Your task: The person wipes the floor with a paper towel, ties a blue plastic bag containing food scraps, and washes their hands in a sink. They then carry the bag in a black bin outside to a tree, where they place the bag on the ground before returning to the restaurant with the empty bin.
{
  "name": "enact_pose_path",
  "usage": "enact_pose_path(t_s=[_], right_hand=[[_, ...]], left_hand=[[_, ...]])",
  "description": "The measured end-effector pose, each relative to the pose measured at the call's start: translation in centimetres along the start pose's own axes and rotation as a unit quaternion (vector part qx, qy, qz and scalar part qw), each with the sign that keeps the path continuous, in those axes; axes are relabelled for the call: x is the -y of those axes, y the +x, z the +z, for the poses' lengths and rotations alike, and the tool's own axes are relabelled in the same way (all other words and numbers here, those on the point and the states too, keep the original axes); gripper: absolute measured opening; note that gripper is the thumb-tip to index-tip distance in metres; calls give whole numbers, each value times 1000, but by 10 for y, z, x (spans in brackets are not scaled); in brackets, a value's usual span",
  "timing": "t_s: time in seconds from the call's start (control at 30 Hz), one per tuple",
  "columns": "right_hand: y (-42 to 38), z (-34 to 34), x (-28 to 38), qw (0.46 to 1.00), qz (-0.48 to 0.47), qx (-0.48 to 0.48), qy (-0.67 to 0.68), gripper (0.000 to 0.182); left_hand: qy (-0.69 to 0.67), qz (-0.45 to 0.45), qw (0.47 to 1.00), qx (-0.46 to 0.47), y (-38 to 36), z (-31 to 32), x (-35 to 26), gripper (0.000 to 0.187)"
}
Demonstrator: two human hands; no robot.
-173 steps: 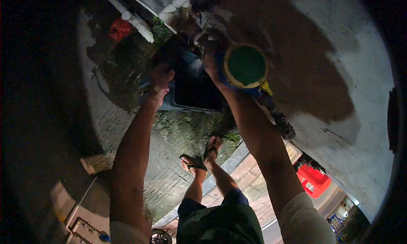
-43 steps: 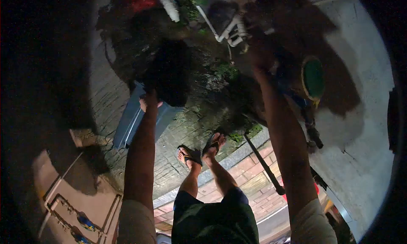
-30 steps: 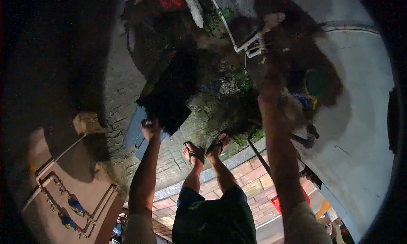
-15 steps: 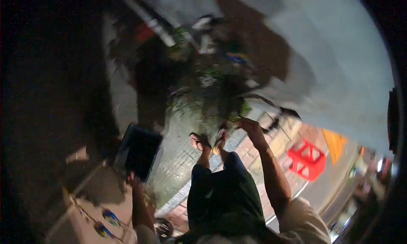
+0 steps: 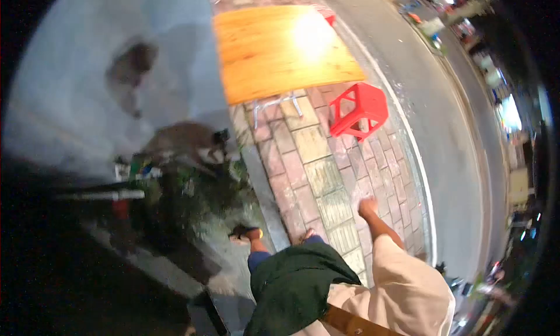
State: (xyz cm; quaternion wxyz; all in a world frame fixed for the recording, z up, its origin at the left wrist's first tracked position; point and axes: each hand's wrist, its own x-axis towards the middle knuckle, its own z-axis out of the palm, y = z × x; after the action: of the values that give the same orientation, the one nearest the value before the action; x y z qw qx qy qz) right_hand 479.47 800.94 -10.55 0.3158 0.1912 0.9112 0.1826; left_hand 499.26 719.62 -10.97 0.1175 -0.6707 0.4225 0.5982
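My right hand (image 5: 367,207) is held out over the paving, blurred, with fingers curled in and nothing visible in them. A red plastic stool (image 5: 359,111) stands ahead of it, apart from the hand. Low in the view, a dark box-like container (image 5: 211,312) hangs at my left side. Only a sliver of my left hand (image 5: 189,331) shows at the container's edge, at the bottom of the frame; most of its fingers are hidden.
A wood-grain table (image 5: 256,56) with metal legs stands on the brick pavement (image 5: 303,205). A pale wall (image 5: 186,56) rises on the left, with plants and clutter (image 5: 175,178) at its foot. The road (image 5: 449,132) runs along the right, beyond a white line.
My view and body have turned toward the pavement, bringing the table and stool ahead. The dark container has shifted to the bottom edge, beside my left hand. My right hand has swung lower in view.
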Motion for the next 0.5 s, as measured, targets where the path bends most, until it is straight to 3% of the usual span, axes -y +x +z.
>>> enact_pose_path(t_s=[0.03, 0.1, 0.13, 0.27, 0.3, 0.37, 0.47, 0.5], right_hand=[[-32, -12, -45, 953, 118, 134, 245, 31], [-67, 84, -110, 955, 133, 93, 248, 21], [-110, 78, -130, 907, 261, 72, 322, 20], [-195, 246, -173, 807, 260, 66, 526, 22], [-217, 243, -180, 698, 335, 147, 616, 20], [-257, 228, -189, 596, 375, 140, 696, 18], [-266, 261, -211, 497, 337, 50, 798, 19], [-274, 238, -231, 464, 342, 58, 815, 20]], left_hand=[[25, 8, 1000, 9, -9, 11, 2, 53], [86, 31, 995, 26, -30, 41, 7, 52], [121, 40, 991, 36, -42, 53, 9, 51], [213, 77, 971, 77, -93, 112, 9, 48], [235, 80, 965, 82, -106, 127, 13, 47], [275, 91, 952, 96, -128, 164, 18, 45], [329, 107, 932, 105, -161, 216, 35, 43], [344, 112, 926, 106, -170, 232, 37, 42]])
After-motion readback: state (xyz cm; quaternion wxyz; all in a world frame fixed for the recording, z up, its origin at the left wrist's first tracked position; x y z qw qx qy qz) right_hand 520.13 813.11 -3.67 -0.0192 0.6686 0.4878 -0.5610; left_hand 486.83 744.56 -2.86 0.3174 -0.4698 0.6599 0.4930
